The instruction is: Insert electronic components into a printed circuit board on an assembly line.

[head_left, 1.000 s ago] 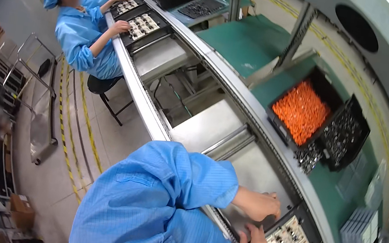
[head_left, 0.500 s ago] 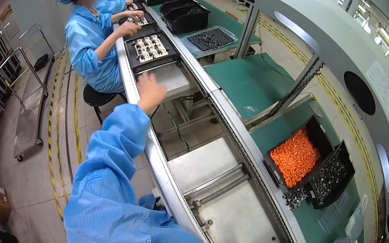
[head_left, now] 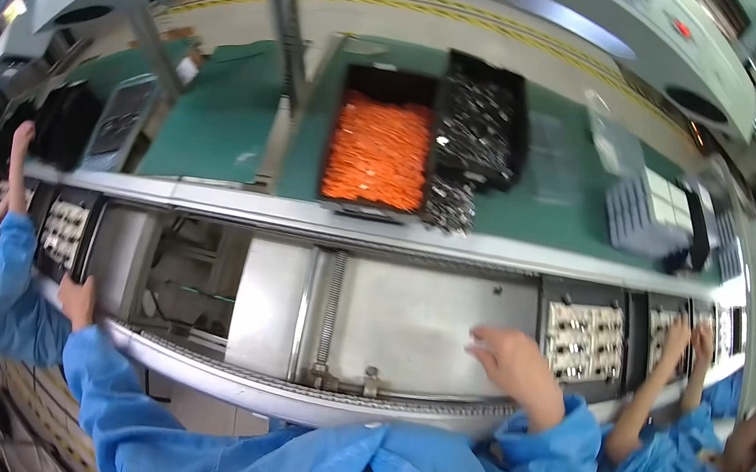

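My left hand (head_left: 79, 301) is at the near rail of the conveyor, by the near edge of a black tray (head_left: 92, 237) that carries pale blocks with dark parts. Blur hides its fingers, so I cannot make out whether they grip the tray. My right hand (head_left: 520, 365) hovers above the bare metal plate (head_left: 416, 310) with its fingers loosely bent, tips apart, and nothing visible in them. Just right of it lies another black tray (head_left: 544, 305) filled with pale blocks (head_left: 584, 343) bearing dark and shiny parts.
Beyond the conveyor, a green bench (head_left: 304, 171) holds a black bin of orange parts (head_left: 379, 153), a bin of black parts (head_left: 483, 125), spilled small parts (head_left: 449, 206) and a white divided box (head_left: 661, 205). Co-workers (head_left: 657, 463) sit on both sides. A gap (head_left: 193, 282) shows in the conveyor.
The view has swung right to face the conveyor squarely. My left hand now sits lower by the tray edge. My right hand, earlier at the bottom edge, shows fully over the plate.
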Motion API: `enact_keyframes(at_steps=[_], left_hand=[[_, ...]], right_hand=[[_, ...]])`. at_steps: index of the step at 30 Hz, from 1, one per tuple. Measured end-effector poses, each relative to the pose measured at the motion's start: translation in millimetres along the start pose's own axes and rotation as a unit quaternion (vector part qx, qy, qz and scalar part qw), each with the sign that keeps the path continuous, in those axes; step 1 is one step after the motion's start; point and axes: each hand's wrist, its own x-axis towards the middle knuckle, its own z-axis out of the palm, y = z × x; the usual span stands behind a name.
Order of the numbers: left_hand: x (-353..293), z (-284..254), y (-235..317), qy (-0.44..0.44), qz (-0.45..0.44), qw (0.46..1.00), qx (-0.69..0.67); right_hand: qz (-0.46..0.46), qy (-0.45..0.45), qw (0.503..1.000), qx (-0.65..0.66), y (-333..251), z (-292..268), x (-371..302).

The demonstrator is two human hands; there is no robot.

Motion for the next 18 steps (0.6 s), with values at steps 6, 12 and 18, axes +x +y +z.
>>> enact_keyframes(at_steps=[6, 12, 18], left_hand=[[2.3, 40.8, 57.6, -0.014, 0.099, 0.994, 0.051], [-74.0, 14.9, 93.9, -0.006, 0.126, 0.992, 0.019], [-124.6, -5.2, 112.1, -0.029, 0.204, 0.979, -0.016]], right_hand=[[0.024, 0.134, 0.989, -0.051, 58.9, -23.1, 59.6], [0.013, 0.205, 0.979, 0.005, 104.0, -7.1, 118.2], [0.056, 0.196, 0.977, 0.069, 102.0, -3.0, 133.7]])
